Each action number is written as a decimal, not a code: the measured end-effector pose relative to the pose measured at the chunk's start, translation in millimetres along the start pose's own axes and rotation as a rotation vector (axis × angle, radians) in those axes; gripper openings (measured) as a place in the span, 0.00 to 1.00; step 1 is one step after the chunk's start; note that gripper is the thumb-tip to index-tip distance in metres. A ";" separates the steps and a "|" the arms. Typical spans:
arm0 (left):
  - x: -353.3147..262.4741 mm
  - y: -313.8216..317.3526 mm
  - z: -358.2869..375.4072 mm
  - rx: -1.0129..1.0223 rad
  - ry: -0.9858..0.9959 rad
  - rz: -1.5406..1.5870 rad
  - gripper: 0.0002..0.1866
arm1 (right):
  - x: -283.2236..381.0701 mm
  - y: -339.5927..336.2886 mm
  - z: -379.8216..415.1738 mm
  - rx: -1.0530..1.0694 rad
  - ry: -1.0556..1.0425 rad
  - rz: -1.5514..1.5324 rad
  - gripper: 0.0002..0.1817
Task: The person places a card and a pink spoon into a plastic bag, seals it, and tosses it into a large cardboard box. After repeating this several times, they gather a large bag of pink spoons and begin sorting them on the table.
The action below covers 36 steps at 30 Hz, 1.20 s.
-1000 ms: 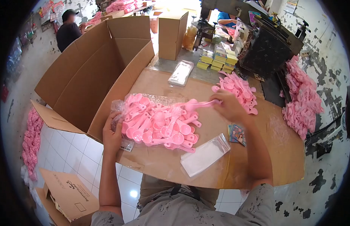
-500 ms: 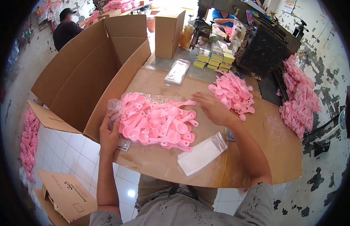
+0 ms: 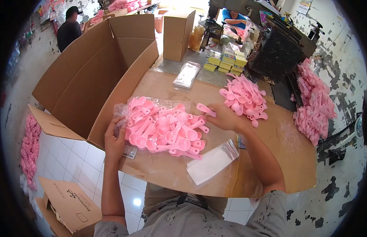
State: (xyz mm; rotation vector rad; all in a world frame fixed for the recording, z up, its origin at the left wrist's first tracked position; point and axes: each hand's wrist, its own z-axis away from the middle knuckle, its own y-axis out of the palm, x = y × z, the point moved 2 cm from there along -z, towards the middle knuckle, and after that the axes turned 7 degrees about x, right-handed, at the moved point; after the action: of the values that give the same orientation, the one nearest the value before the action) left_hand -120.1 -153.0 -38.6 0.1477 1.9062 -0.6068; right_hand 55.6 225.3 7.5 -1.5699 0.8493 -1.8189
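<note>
A clear plastic bag [image 3: 121,110] full of pink measuring spoons [image 3: 163,124] lies on the cardboard sheet in front of me, spoons spilling from its right end. My left hand [image 3: 115,133] grips the bag's left end, fingers closed on the crinkled film. Just right of the bag, my right hand [image 3: 225,117] pinches one pink spoon [image 3: 206,110] by one end, its other end pointing left. Beyond that hand sits a loose heap of pink spoons [image 3: 244,98]. A stack of flat clear bags [image 3: 213,162] lies nearer my body.
A large open carton [image 3: 85,79] stands at the left. Toward the back are another clear packet stack [image 3: 186,75], yellow-edged card stacks [image 3: 227,59] and a dark machine [image 3: 276,47]. Pink bundles [image 3: 314,102] hang at the right. A person [image 3: 69,31] is at the far left, another [image 3: 234,19] behind.
My right hand has drawn back slightly to the right and down from the bag's spoons, with one spoon now lifted in its fingers. My left hand keeps its hold on the bag.
</note>
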 end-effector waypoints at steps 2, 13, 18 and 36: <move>1.5 0.0 0.1 0.004 0.001 0.006 0.14 | -1.9 -1.7 3.4 -0.044 0.056 0.068 0.14; 4.8 -0.2 0.5 0.017 -0.002 0.041 0.14 | -26.7 -109.5 56.9 -0.778 0.200 0.675 0.23; 2.3 -0.2 0.4 0.019 0.008 0.015 0.14 | 3.2 -34.8 36.5 -0.284 -0.109 0.227 0.29; 4.0 1.0 0.8 0.021 -0.010 0.061 0.13 | -3.0 -18.3 47.9 -0.103 0.027 0.065 0.20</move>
State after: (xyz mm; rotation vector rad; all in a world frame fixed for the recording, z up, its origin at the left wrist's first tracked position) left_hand -120.7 -153.2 -42.8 0.2149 1.8791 -0.5849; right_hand 103.0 234.8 24.8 -1.5647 1.0101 -1.7792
